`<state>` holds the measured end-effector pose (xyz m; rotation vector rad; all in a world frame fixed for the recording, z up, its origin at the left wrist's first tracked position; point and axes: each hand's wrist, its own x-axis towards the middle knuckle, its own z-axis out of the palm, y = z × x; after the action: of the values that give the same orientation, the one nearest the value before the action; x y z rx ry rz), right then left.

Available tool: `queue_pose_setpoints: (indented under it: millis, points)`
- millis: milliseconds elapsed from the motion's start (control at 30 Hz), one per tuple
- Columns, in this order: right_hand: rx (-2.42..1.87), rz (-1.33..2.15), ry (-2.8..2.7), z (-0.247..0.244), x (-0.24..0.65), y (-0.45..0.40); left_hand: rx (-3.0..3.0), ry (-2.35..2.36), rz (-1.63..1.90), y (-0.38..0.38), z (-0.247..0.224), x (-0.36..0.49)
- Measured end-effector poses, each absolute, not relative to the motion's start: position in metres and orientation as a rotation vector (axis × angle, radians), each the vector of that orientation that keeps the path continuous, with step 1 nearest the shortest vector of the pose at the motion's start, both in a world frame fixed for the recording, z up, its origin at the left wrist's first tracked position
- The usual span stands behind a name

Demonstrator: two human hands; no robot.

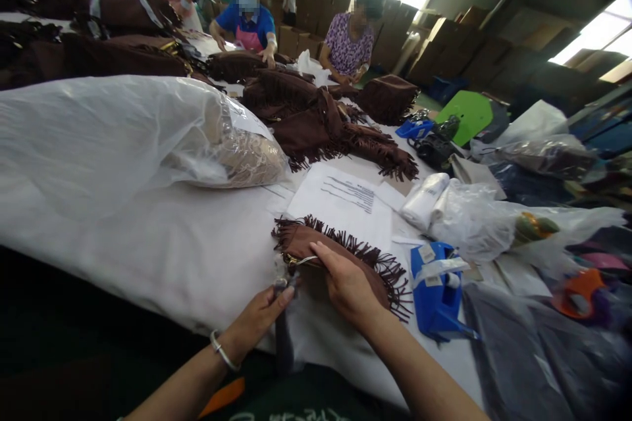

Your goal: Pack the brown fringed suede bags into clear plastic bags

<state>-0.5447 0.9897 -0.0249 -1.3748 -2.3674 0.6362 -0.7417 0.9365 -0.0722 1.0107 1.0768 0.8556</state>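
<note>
i saw the left grip [258,317] clamped on a blurred dark strap [283,337]; the right grip [349,286], whether closed i couldn't tell, lay on the fringed brown bag [370,271] on the near desk [222,243].

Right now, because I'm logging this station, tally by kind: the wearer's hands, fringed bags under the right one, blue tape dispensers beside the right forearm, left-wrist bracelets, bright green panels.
Hands, left hand and right hand: 2
Fringed brown bag: 1
Blue tape dispenser: 1
Bracelet: 1
Green panel: 1
Total: 6
</note>
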Motion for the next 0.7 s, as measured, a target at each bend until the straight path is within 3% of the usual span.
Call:
queue_pose_setpoints:
  millis: [167,367,567,700]
  points:
    - [-1.297,0.747,-2.385,-0.042,-0.548,0.981,0.557,0.926,1.032,0.932,-0.077,-0.705]
    - [-1.315,1.045,-2.577,-0.027,-0.545,0.973,0.201,0.748,1.129,0.932,-0.084,-0.670]
    - [-1.475,0.537,-2.620,-0.069,-0.566,0.953,0.279,0.822,0.968,0.919,-0.089,-0.691]
    - [-1.417,0.528,-2.478,-0.080,-0.561,0.956,0.420,0.688,1.014,0.912,-0.094,-0.708]
